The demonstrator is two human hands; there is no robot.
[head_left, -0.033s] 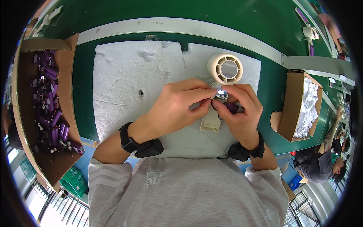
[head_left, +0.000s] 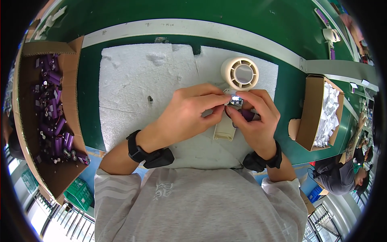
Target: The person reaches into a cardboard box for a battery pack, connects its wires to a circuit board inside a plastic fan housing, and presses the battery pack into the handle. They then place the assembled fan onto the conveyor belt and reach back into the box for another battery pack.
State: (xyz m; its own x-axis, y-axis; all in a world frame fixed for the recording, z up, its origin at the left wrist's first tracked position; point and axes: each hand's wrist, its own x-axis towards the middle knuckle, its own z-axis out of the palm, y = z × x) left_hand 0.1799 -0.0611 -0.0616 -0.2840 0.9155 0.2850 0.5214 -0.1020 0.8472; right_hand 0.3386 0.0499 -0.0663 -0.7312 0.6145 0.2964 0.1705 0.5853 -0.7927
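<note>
Head view: left hand (head_left: 189, 111) and right hand (head_left: 260, 120) are working just before the cream housing (head_left: 242, 73).
Both are closely pinching a bright circuit board (head_left: 236, 101), seemingly not yet enclosed.

Just below the round cream housing (head_left: 240, 73), the right hand (head_left: 261, 121) partly hides a purple piece (head_left: 248, 115) (its ends escape me).

We see a green workbench (head_left: 262, 12) crossed by a pale metal rail (head_left: 193, 27), blue floor (head_left: 93, 158) below it, and, toward both lower corners, dark bars (head_left: 76, 226) against bright white light (head_left: 50, 230).
</note>
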